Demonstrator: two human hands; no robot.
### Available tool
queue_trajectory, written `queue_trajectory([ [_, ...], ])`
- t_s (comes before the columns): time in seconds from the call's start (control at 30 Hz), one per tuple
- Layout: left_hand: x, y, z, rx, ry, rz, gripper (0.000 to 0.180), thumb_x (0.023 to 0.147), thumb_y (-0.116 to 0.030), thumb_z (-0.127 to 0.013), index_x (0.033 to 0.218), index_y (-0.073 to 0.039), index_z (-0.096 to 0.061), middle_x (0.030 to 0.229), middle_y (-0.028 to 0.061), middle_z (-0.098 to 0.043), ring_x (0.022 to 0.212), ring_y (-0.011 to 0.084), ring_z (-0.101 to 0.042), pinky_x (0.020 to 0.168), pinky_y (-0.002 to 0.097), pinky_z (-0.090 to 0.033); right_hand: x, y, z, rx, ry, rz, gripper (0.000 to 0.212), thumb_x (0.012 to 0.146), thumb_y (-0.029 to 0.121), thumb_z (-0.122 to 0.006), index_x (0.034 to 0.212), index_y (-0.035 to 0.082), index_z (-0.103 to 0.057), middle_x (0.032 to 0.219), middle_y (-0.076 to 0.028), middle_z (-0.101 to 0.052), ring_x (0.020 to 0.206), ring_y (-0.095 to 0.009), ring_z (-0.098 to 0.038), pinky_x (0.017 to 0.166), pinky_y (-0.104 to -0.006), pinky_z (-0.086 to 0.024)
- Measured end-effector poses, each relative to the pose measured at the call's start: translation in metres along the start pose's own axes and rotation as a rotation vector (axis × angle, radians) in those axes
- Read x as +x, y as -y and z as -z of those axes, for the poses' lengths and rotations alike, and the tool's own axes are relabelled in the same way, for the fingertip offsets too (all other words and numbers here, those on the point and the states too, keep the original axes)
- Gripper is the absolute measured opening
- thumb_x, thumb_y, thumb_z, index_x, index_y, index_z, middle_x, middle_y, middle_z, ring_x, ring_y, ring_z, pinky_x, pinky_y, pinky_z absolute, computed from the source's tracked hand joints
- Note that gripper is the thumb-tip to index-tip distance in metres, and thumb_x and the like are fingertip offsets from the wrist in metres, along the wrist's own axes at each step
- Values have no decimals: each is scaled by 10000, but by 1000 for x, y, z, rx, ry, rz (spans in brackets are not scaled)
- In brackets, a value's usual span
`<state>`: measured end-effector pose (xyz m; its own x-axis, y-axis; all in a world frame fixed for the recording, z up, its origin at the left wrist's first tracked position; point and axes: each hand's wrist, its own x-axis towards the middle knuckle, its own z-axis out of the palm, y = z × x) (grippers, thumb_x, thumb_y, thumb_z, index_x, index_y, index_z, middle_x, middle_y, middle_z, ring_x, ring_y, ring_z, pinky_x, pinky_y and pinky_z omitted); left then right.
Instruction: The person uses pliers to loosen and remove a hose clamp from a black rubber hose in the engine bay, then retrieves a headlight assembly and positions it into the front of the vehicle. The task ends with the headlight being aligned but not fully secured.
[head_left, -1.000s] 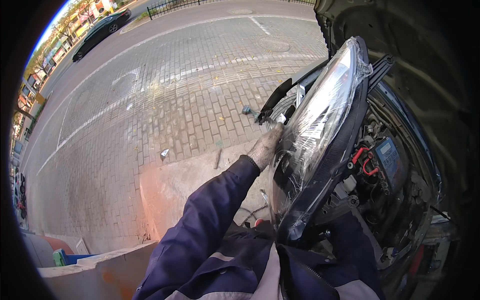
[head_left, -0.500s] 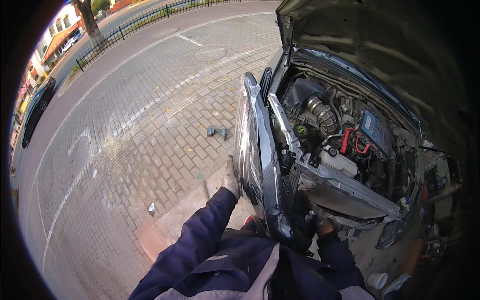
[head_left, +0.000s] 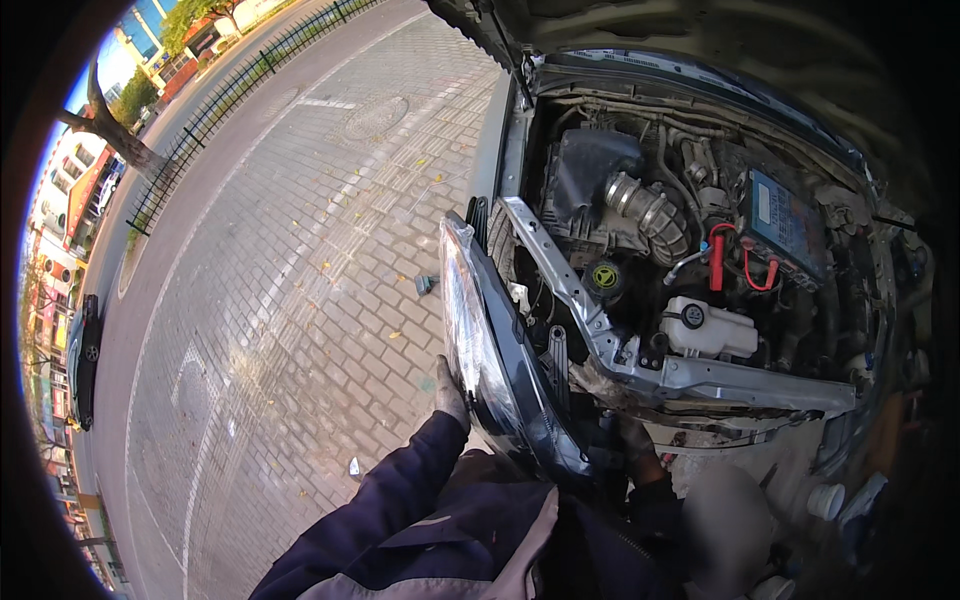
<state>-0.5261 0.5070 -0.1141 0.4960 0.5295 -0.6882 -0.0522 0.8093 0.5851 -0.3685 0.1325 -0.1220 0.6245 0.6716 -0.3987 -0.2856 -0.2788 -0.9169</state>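
A large car headlight [head_left: 470, 330], partly wrapped in clear shiny film, stands tilted upright in front of me, beside the open front corner of a car. My left hand [head_left: 452, 392], in a grey glove, is pressed along its outer, film-covered side, thumb side up. On the headlight's dark back side my right hand [head_left: 640, 452] grips low down; shadow hides most of its fingers. Just right of the headlight runs the silver metal front frame [head_left: 575, 280] of the engine bay, with a gap between them at the lower end.
Under the raised hood [head_left: 700, 25] lie a battery [head_left: 783, 225] with red clamps, a white fluid tank [head_left: 708, 328] and a ribbed intake hose [head_left: 650, 215]. A power tool [head_left: 426, 285] lies on the paving, half hidden. A white cup [head_left: 825, 501] and a blurred grey round shape [head_left: 727, 520] are low right.
My view has shifted toward the engine bay, which looks nearer. The headlight, still between both hands, now covers part of the tool on the ground. A blurred grey shape has appeared low right.
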Motion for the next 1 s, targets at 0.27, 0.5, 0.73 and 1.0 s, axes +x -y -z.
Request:
queue_trajectory([
  [0.27, 50, 30, 15, 45, 146, 14, 893, 1126, -728, -383, 1647, -10, -488, 1607, 115, -607, 1449, 276, -571, 1252, 367, -409, -20, 17, -18, 614, -161, -409, 377, 1100, 358, -666, 1326, 61, -723, 1160, -36, -753, 985, -165, -747, 774, -339, -661],
  [0.5, 63, 21, 20, 86, 133, 16, 924, 1112, -756, -376, 1669, -22, -454, 1630, 122, -588, 1457, 271, -570, 1262, 386, -407, -15, -4, -17, 887, 83, -319, 330, 1100, 324, -685, 1290, 58, -727, 1123, -42, -760, 927, -159, -752, 765, -322, -664],
  [0.73, 63, 7, 9, 17, 89, 20, 884, 1139, -667, -444, 1649, 55, -447, 1654, 141, -558, 1488, 276, -539, 1275, 345, -364, 3, 7, -31, 444, -132, -262, 309, 1114, 342, -651, 1259, 77, -718, 1087, -33, -761, 886, -141, -748, 725, -307, -655],
  [1.0, 68, 3, -8, 5, 8, -17, 867, 1137, -646, -474, 1602, 86, -483, 1582, 197, -603, 1400, 277, -596, 1228, 363, -415, 36, -6, -9, 744, -97, -467, 428, 1123, 503, -580, 1230, 110, -713, 1002, -44, -768, 712, -199, -727, 595, -331, -614],
])
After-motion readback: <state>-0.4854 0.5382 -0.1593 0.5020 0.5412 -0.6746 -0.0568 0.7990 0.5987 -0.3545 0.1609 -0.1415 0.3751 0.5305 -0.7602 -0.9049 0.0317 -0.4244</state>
